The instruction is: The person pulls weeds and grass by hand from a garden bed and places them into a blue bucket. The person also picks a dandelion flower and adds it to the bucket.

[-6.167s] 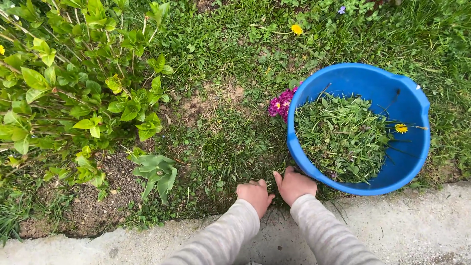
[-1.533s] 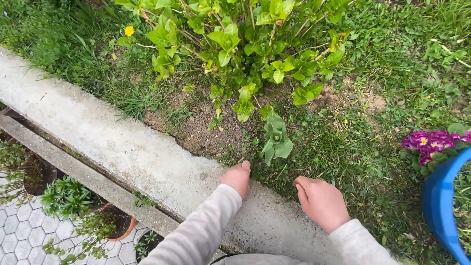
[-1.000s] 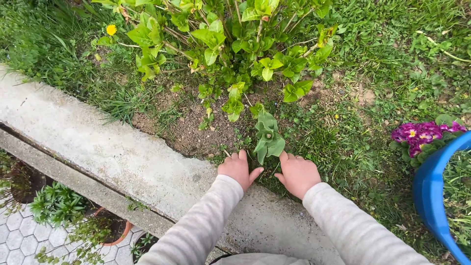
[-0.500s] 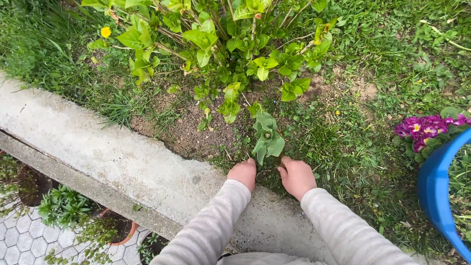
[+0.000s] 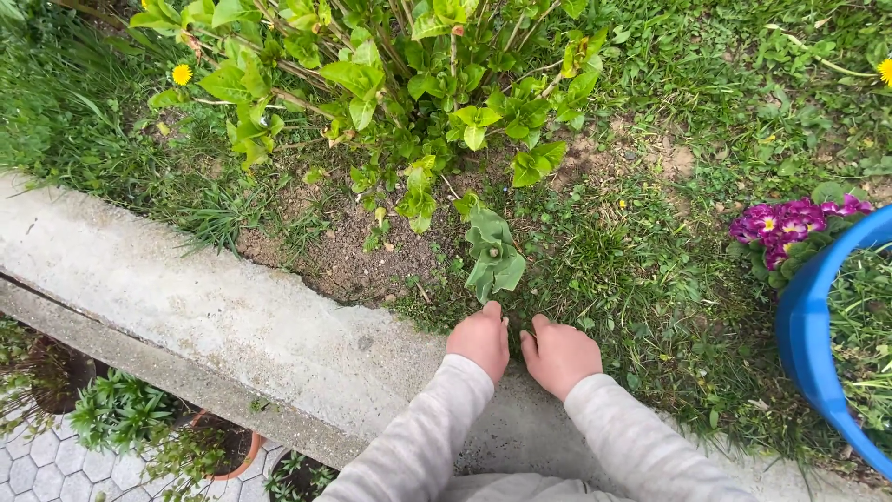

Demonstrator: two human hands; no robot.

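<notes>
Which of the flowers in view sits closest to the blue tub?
The purple flowers, a cluster with yellow centres, pressed against the blue tub. The yellow dandelion at upper left and the yellow dandelion at the right edge stand apart in the grass.

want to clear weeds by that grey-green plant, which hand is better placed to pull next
Left, probably. The left hand has its fingertips in the grass right under the grey-green plant; the right hand sits slightly further to the side, towards the blue tub.

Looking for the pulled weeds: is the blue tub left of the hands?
No, the blue tub sits at the right edge, right of both hands.
</notes>
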